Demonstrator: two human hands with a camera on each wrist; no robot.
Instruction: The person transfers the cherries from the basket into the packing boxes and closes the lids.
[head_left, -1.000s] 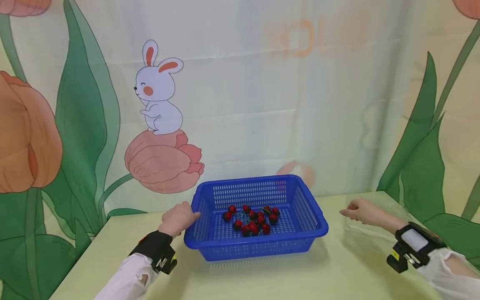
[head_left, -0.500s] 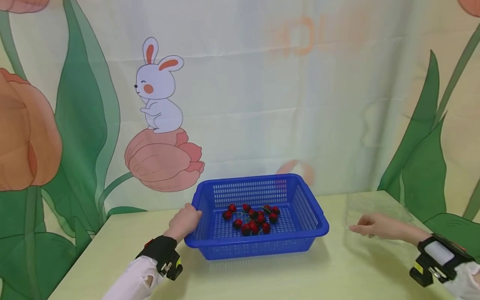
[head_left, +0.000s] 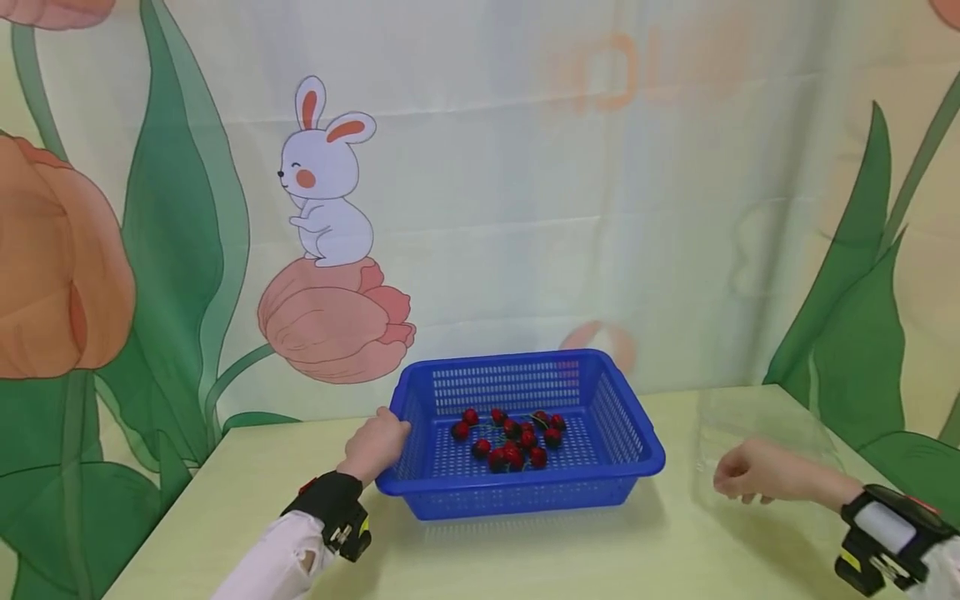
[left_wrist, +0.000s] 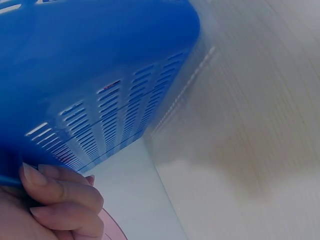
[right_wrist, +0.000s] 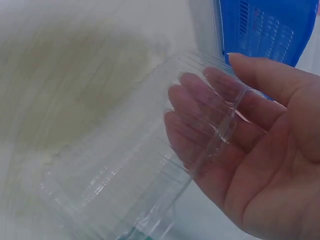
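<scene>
Blue perforated plastic basket [head_left: 517, 502]: left rim gripped in the curled fingers of the left hand [head_left: 375, 443]. Right hand [head_left: 768, 473]: fingers bent, visible through the transparent plastic container [right_wrist: 115, 165] to the basket's right; whether they grip it cannot be determined. Cherries [head_left: 512, 457] lie on the basket floor. Basket stands on a pale yellow tabletop [head_left: 570, 562]; a tulip-and-rabbit printed curtain [head_left: 495, 175] hangs behind.
</scene>
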